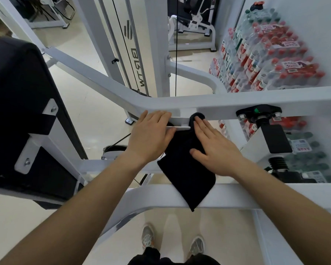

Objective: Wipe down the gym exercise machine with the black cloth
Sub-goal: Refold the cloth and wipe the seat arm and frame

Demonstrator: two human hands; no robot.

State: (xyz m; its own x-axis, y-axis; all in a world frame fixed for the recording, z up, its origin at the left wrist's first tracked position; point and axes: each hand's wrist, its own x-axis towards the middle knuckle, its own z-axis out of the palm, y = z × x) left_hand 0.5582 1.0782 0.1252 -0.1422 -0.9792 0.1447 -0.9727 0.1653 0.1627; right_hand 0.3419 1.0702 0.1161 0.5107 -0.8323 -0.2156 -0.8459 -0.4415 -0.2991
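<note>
The white gym exercise machine [237,102] fills the view, with a horizontal bar across the middle and another white bar lower down. The black cloth [187,169] hangs from a small bracket under the middle bar and drapes over the lower bar. My right hand [214,148] lies flat on the cloth, fingers straight, pressing its upper part against the machine. My left hand [151,134] rests with fingers together on the bracket and bar edge just left of the cloth, touching the cloth's edge.
A black padded seat back [23,111] with white brackets stands at the left. Stacked packs of water bottles [266,54] line the right wall. A black adjustment knob [260,115] sits on the bar to the right. My shoes [172,243] are on the floor below.
</note>
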